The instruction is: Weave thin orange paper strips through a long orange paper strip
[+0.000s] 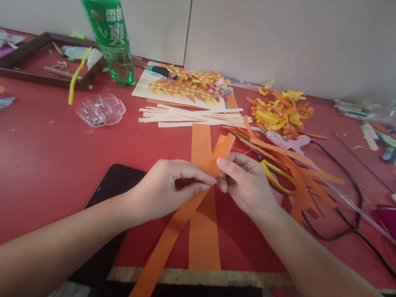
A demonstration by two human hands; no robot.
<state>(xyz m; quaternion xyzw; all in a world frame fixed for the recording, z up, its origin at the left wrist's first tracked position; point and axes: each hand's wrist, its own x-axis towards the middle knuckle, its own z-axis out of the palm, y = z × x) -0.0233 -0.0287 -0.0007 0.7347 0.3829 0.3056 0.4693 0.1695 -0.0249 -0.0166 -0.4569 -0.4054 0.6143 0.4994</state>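
Note:
A long orange paper strip [171, 231] runs slantwise between both hands, its lower end hanging past the table's front edge. My left hand [170, 187] pinches its left edge between thumb and fingers. Near the strip's upper end, my right hand [246, 183] grips it with the thumb on top and the fingers curled behind. Beneath them a wider orange paper strip [205, 241] lies flat on the red table, partly covered by the held one. Beyond the hands are several thin white paper strips [187, 116].
Right of my hands lie yellow-handled scissors [278, 177], cut orange strips [303, 190], a pink glue gun [289, 140] and its black cord [357, 204]. A black phone [111, 191] sits under my left forearm. Behind stand a green bottle [113, 39] and a brown frame [27, 76].

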